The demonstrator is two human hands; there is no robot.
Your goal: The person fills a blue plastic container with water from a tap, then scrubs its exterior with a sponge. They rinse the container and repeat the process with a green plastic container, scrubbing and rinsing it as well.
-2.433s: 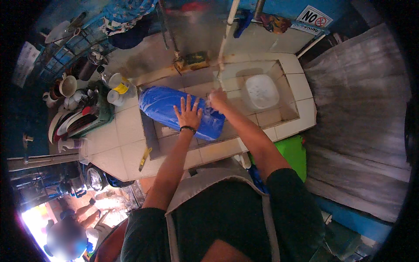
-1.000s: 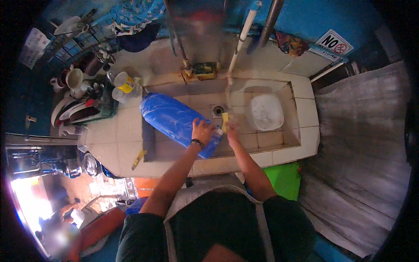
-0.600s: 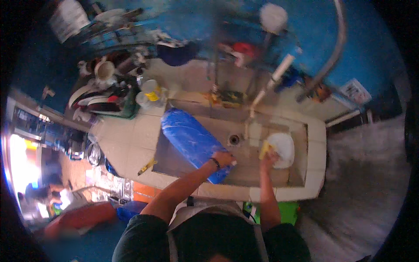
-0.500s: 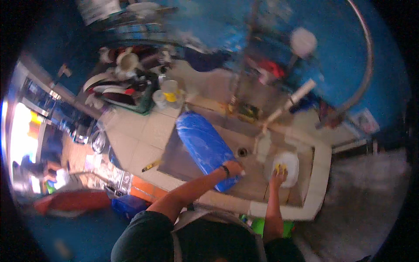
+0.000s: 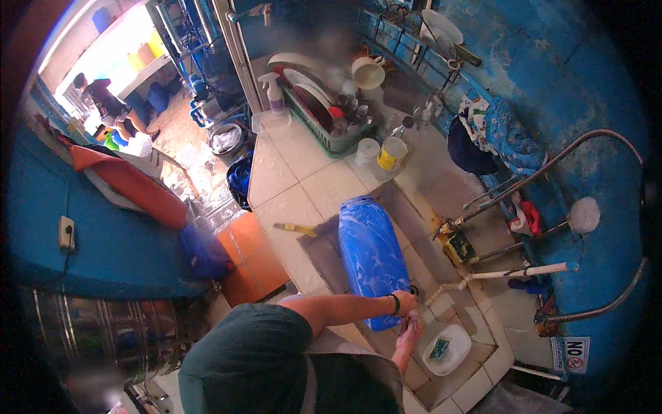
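Note:
A long blue plastic container (image 5: 374, 252), streaked with white suds, lies on its side in a tiled sink (image 5: 427, 265). Over its near right edge, my left hand (image 5: 405, 302) is closed, wearing a dark wristband. Directly below, my right hand (image 5: 409, 332) meets it, fingers bunched together. Whatever is between the two hands is too small to make out. Right of my right hand, a white dish (image 5: 457, 359) sits in the sink with a green scouring sponge (image 5: 439, 348) in it. A dark round drain (image 5: 414, 290) shows just above my left hand.
A yellow-handled brush (image 5: 295, 228) lies on the tiled counter (image 5: 279, 181). Behind are a green dish rack (image 5: 321, 131), a white tub (image 5: 367, 150) and a yellow-labelled tub (image 5: 392, 153). A pipe spout (image 5: 445, 293) reaches over the sink. Another person (image 5: 107, 103) is far left.
My right hand has left the sponge in the white dish and come over to my left hand. The view has swung left, bringing the far doorway into sight.

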